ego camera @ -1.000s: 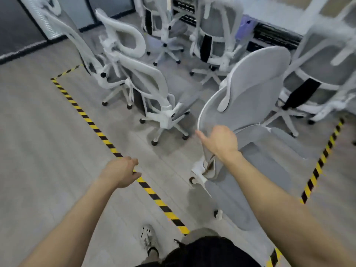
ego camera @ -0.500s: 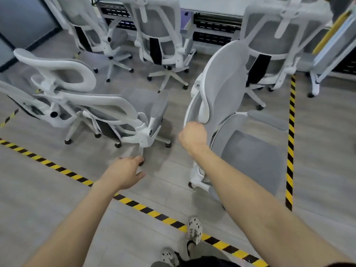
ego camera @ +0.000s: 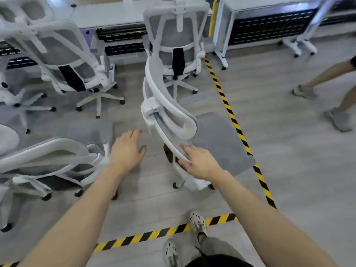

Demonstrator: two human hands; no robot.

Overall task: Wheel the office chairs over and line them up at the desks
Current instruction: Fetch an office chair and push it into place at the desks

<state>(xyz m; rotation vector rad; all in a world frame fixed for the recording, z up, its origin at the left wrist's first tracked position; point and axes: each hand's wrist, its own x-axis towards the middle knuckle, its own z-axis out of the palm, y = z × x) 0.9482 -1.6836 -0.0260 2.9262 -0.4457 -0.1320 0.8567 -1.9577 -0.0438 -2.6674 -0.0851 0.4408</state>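
Observation:
A grey mesh office chair with a white frame stands in the middle, seen edge-on, its backrest (ego camera: 163, 105) twisting toward me and its seat (ego camera: 221, 143) to the right. My right hand (ego camera: 200, 163) grips the lower rim of that backrest, thumb under and fingers over it. To the left of the chair my left hand (ego camera: 127, 149) hovers with fingers spread, holding nothing. Behind, a second chair (ego camera: 173, 35) and a third chair (ego camera: 63, 58) stand backs toward me at a white desk (ego camera: 115, 14).
Another chair (ego camera: 48, 162) sits close on my left, more beyond it. Yellow-black floor tape (ego camera: 231, 116) runs from the desks toward me and turns across by my feet (ego camera: 196, 224). Another person's legs (ego camera: 327, 93) are at the right. A second desk (ego camera: 269, 4) stands far right.
The view has swung right and closer to the desks. The chair has turned edge-on, my right hand has slid lower on its backrest rim, and my left hand has opened and risen beside it.

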